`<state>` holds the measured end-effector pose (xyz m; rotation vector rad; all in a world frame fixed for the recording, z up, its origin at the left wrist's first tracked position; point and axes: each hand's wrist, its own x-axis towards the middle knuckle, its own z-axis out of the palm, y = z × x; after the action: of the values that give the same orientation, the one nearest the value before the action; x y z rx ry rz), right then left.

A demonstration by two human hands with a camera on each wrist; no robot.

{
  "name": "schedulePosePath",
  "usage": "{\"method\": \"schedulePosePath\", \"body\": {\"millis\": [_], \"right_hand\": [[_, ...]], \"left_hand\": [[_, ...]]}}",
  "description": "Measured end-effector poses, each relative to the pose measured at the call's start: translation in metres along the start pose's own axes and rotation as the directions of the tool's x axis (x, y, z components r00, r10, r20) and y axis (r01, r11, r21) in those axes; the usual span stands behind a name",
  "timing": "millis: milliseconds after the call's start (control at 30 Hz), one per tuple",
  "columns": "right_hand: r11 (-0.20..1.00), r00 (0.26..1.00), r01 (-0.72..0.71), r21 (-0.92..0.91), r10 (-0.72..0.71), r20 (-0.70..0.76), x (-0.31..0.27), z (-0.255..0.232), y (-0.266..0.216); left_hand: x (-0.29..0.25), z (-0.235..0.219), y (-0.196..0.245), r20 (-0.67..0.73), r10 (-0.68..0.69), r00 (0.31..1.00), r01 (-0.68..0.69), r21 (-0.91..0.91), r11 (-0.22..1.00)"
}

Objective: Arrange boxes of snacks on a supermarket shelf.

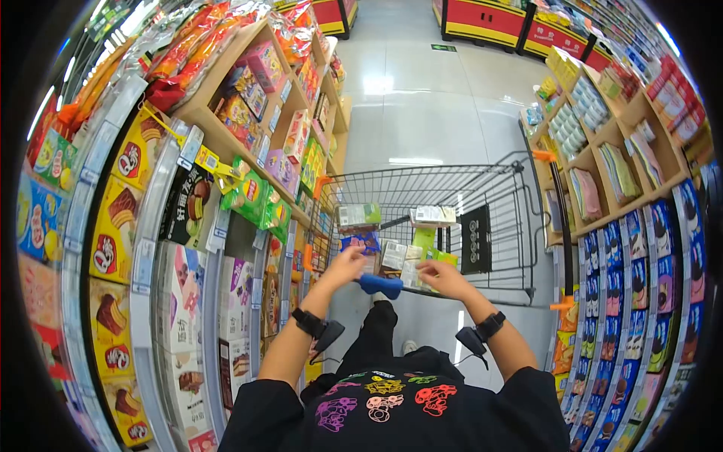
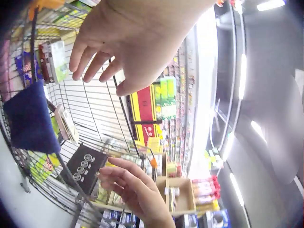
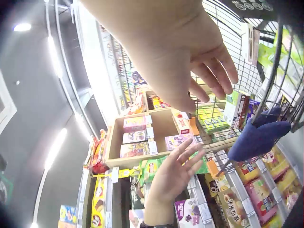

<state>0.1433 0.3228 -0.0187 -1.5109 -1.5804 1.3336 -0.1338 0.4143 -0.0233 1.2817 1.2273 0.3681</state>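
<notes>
Shows at far left glossy yellow cartons [image 1: 113, 233], upright on a shelf, then crinkled green snack bags [image 1: 256, 197]. Has the left hand [image 1: 346, 267] loosely open, fingers gently bent, gripping nothing, just beside a soft-looking blue sleeve [image 1: 380, 286] on the near rim of a wire-mesh shopping cart [image 1: 422, 167]. Holds small rectangular boxes [image 1: 359, 215] inside the mesh. Has the right hand [image 1: 444, 277] similarly relaxed, empty, right of the sleeve. Shows shiny blue packets [image 1: 639, 282] at far right.
</notes>
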Motion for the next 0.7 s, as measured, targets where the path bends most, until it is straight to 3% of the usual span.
{"method": "schedulePosePath", "body": {"millis": [67,133,200,233,333,367,467,500,567,633,700], "right_hand": [[0.924,0.972,-0.235,0.3,0.229,0.058,0.055,0.001,0.013],[0.709,0.885,-0.443,0.548,0.445,0.139,0.103,0.003,0.016],[0.619,0.824,-0.524,0.585,0.541,0.166,0.146,0.007,0.03],[0.566,0.787,-0.564,0.601,0.588,0.184,0.164,0.01,0.041],[0.533,0.736,-0.576,0.62,0.667,0.111,0.211,0.019,0.066],[0.502,0.731,-0.576,0.645,0.669,0.133,0.224,0.023,0.084],[0.574,0.736,-0.625,0.529,0.66,0.154,0.252,0.043,0.116],[0.582,0.706,-0.678,0.449,0.687,0.175,0.258,0.048,0.111],[0.609,0.705,-0.679,0.41,0.697,0.131,0.278,0.068,0.131],[0.605,0.697,-0.692,0.395,0.701,0.147,0.292,0.079,0.144],[0.639,0.718,-0.659,0.396,0.692,0.079,0.306,0.103,0.172]], "left_hand": [[0.044,-0.033,-0.013,-0.105,-0.168,0.98,0.137,-0.25,0.958],[0.082,-0.059,-0.029,-0.08,-0.361,0.929,0.277,-0.497,0.823],[0.129,-0.077,-0.058,-0.019,-0.51,0.86,0.391,-0.617,0.683],[0.15,-0.081,-0.073,-0.04,-0.549,0.835,0.412,-0.617,0.671],[0.217,-0.085,-0.146,-0.078,-0.505,0.86,0.413,-0.476,0.777],[0.24,-0.09,-0.171,0.003,-0.522,0.853,0.476,-0.413,0.776],[0.241,-0.081,-0.155,-0.283,-0.442,0.851,0.32,-0.388,0.864],[0.245,-0.08,-0.147,-0.321,-0.483,0.815,0.412,-0.267,0.871],[0.244,-0.076,-0.13,-0.41,-0.423,0.808,0.419,-0.104,0.902],[0.251,-0.075,-0.146,-0.491,-0.335,0.804,0.395,0.019,0.919],[0.251,-0.077,-0.151,-0.374,-0.381,0.846,0.347,-0.158,0.924]]}}
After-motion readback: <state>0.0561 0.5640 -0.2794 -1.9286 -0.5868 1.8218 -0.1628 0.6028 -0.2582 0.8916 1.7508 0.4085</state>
